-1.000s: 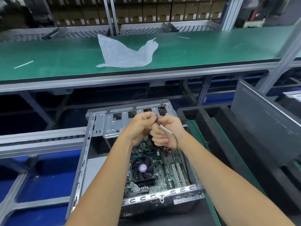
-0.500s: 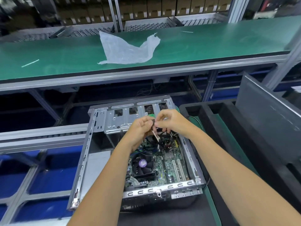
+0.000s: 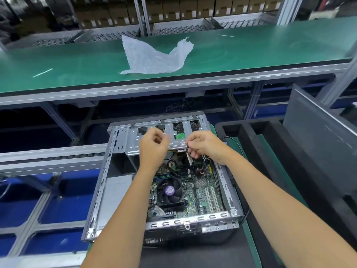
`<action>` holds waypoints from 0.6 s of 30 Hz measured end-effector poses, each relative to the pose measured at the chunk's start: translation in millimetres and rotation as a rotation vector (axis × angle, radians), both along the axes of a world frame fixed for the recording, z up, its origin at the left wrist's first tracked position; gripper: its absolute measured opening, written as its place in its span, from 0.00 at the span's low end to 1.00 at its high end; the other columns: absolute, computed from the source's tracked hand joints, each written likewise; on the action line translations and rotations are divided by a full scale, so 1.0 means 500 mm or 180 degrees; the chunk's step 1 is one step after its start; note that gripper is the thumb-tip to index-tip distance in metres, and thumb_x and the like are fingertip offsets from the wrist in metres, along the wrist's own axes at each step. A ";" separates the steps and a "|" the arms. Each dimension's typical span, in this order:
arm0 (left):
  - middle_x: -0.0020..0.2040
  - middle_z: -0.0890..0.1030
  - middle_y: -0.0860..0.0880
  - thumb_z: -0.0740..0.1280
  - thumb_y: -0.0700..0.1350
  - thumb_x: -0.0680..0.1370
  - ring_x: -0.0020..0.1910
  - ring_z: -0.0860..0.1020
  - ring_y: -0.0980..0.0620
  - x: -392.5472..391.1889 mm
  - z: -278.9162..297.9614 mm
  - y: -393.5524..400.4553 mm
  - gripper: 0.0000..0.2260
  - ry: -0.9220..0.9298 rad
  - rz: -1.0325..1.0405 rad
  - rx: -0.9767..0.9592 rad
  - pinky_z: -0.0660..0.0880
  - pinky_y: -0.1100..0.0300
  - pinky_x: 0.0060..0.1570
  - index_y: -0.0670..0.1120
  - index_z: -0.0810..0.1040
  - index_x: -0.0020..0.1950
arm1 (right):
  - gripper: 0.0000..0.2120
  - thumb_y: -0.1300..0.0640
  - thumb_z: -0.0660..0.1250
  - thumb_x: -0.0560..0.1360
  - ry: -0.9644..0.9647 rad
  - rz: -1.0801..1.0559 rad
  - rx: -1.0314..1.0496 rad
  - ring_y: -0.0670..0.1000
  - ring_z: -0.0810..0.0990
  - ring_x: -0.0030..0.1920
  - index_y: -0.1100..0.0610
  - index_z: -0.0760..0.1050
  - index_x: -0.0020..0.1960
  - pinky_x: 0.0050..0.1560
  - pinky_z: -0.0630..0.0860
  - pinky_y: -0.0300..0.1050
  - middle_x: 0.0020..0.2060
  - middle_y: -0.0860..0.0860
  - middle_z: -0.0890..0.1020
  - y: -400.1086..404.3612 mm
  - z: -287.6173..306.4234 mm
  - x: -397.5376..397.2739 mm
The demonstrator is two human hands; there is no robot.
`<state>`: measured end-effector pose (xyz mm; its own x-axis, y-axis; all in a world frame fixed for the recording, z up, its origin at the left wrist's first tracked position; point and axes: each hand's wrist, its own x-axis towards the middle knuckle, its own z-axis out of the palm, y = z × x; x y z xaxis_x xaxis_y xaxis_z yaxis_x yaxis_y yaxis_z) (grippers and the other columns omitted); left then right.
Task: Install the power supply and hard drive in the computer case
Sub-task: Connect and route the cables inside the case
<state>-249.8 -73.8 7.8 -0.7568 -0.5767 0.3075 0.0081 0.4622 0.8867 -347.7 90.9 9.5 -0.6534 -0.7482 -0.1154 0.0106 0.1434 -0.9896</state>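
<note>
Right hand [image 3: 205, 146] pinches a thin dark cable [image 3: 202, 161] between thumb and curled fingers [image 3: 193, 151], with a small pale tag or connector [image 3: 189, 159] hanging just below the fingertips. Left hand [image 3: 153, 145] hovers just beside it, fingers loosely curled around nothing that can be seen; whether a thumb and fingertip hold something tiny cannot be told.

Both hands sit over the far end of the open computer case [image 3: 100, 190], right in front of the silver drive cage [image 3: 154, 140], whose bay looks empty. Below the wrists lies the motherboard [image 3: 204, 192] with its black CPU fan [image 3: 170, 191]. Neither a power supply nor a hard drive can be made out anywhere in the head view, so both seem not yet fitted; the bare corner of the case under the left forearm looks like the supply's place.

Judged from its slackness, the cable is light and limp, best taken at the stiff connector rather than the wire, and eased on, since board pins bend. A crumpled plastic bag [image 3: 152, 57] lies well beyond the hands on the green bench [image 3: 251, 53].

No writing is readable: the purple fan sticker and the carton labels on the far shelf are too blurred
</note>
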 end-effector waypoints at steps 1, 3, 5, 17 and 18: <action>0.30 0.71 0.53 0.67 0.40 0.74 0.29 0.69 0.60 0.006 0.002 -0.008 0.08 0.0175 0.0434 -0.0165 0.65 0.70 0.29 0.45 0.70 0.36 | 0.07 0.67 0.63 0.80 -0.0061 -0.0054 -0.0012 0.48 0.78 0.29 0.60 0.76 0.45 0.31 0.75 0.39 0.31 0.51 0.81 -0.001 0.001 -0.001; 0.28 0.68 0.54 0.63 0.41 0.73 0.28 0.67 0.59 0.018 0.003 -0.025 0.10 0.0176 0.0968 -0.0236 0.62 0.69 0.28 0.49 0.67 0.34 | 0.09 0.66 0.62 0.80 -0.0203 -0.0157 -0.0090 0.49 0.76 0.27 0.60 0.75 0.43 0.29 0.73 0.39 0.29 0.51 0.79 -0.004 0.001 -0.001; 0.29 0.72 0.52 0.62 0.40 0.74 0.28 0.68 0.59 0.024 -0.004 -0.037 0.09 -0.0178 0.0806 0.0291 0.65 0.66 0.30 0.48 0.70 0.33 | 0.10 0.67 0.60 0.80 -0.0379 -0.0329 -0.0255 0.49 0.74 0.25 0.61 0.75 0.42 0.27 0.71 0.39 0.26 0.51 0.78 -0.004 -0.001 -0.002; 0.44 0.83 0.49 0.68 0.39 0.78 0.39 0.81 0.54 0.017 -0.016 0.016 0.08 -0.1008 -0.1258 0.0993 0.78 0.63 0.42 0.48 0.81 0.56 | 0.15 0.64 0.58 0.83 -0.0158 -0.0457 -0.0525 0.48 0.72 0.28 0.60 0.73 0.39 0.30 0.68 0.41 0.31 0.54 0.77 0.009 -0.006 0.003; 0.44 0.82 0.49 0.68 0.38 0.77 0.39 0.80 0.55 0.014 -0.018 0.023 0.09 -0.0966 -0.1347 0.0982 0.78 0.64 0.43 0.48 0.81 0.55 | 0.14 0.63 0.58 0.83 -0.0051 -0.0441 -0.0464 0.48 0.74 0.28 0.59 0.73 0.39 0.30 0.69 0.41 0.31 0.53 0.78 0.009 -0.007 0.005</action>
<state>-242.6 -62.0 -1.5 -0.9678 -0.2346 -0.0916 -0.1392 0.1952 0.9708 -345.4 95.4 5.9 -0.7502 -0.6608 -0.0236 0.0362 -0.0054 -0.9993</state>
